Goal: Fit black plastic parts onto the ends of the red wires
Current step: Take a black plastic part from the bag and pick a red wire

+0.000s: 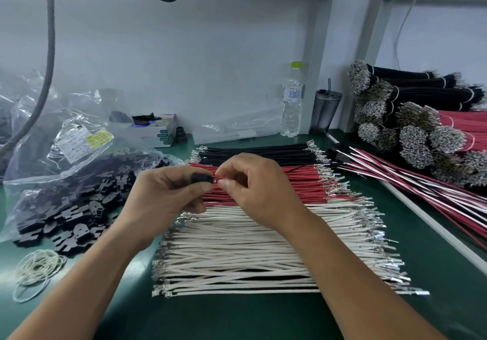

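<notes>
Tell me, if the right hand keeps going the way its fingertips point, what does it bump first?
Probably the small black plastic part pinched in the left hand. The right hand points leftward, holding a thin red wire whose end sits right at that part. Depth is hard to judge.

Matt green counter (263,318); red wires (276,184) in smooth insulation with shiny metal terminals; matt black plastic parts (79,216) inside a glossy clear plastic bag (39,155).

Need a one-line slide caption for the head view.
Left hand holds a black plastic part while right hand pinches a red wire to it, above rows of black, red and white wires.
</notes>
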